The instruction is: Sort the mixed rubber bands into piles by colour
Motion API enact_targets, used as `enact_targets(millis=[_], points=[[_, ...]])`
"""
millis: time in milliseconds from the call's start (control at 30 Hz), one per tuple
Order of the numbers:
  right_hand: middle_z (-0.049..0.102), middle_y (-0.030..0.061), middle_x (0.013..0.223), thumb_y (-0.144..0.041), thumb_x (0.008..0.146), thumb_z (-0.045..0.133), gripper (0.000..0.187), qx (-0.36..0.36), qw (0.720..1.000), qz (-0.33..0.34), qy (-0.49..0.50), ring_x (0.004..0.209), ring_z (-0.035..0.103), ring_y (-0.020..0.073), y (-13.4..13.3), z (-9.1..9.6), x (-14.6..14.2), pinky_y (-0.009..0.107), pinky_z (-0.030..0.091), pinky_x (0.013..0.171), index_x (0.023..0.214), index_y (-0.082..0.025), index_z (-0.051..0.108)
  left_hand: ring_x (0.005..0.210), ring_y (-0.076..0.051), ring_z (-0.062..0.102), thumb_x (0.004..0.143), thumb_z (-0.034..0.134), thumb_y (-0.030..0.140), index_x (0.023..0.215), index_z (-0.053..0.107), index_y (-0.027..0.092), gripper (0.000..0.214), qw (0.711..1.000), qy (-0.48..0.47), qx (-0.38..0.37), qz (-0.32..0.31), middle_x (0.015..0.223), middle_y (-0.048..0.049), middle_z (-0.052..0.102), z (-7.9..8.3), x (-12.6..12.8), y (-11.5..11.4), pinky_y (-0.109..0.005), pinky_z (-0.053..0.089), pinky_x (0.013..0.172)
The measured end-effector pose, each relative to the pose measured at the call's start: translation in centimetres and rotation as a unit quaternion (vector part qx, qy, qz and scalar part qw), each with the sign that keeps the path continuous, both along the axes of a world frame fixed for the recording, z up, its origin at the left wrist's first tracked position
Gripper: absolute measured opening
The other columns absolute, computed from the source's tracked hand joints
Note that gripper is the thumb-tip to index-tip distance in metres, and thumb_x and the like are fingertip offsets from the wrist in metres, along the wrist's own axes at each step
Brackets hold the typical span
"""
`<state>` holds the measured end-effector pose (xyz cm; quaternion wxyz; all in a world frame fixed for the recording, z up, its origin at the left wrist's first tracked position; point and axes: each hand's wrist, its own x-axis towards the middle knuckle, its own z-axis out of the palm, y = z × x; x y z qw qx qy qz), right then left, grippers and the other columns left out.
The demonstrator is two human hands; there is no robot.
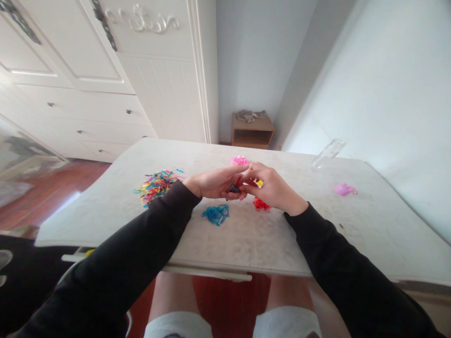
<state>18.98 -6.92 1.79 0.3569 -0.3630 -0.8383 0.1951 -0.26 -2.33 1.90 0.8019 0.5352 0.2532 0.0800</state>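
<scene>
My left hand (218,183) is turned palm up and cupped around a few small rubber bands (234,188), blue and darker ones among them. Over that palm, my right hand (269,185) has its thumb and fingers pinched together; what sits between the fingertips is too small to make out. Just below the hands lies a pile of blue rubber bands (216,214), and a red pile (261,204) is under my right hand. Pink bands (239,160) lie behind the hands. A yellow bit (260,183) shows past my right fingers. A mixed-colour heap (158,185) spreads beside my left forearm.
Everything lies on a white table (282,244). Toward its right side are a clear bottle-like container (328,154), tilted, and a purple pouch-like item (345,189). Beyond the table stand a white cabinet (169,94) and a small wooden stand (252,129) with cloth on it.
</scene>
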Motion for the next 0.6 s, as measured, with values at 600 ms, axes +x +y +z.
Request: enact_targets(millis=[600], points=[[0.070,0.0008,0.080,-0.017,0.093,0.063,0.009,-0.013,0.997,-0.081,0.004,0.073,0.062,0.0153,0.2,0.6,1.1,0.028,0.045,0.069,0.084,-0.019,0.064,0.048,-0.006,0.033,0.095,0.060,0.033,0.095,0.075,0.007,0.030,0.995,-0.007,0.083,0.057,0.060,0.0003,0.049,0.0,-0.5,0.2,-0.020,0.022,0.043]])
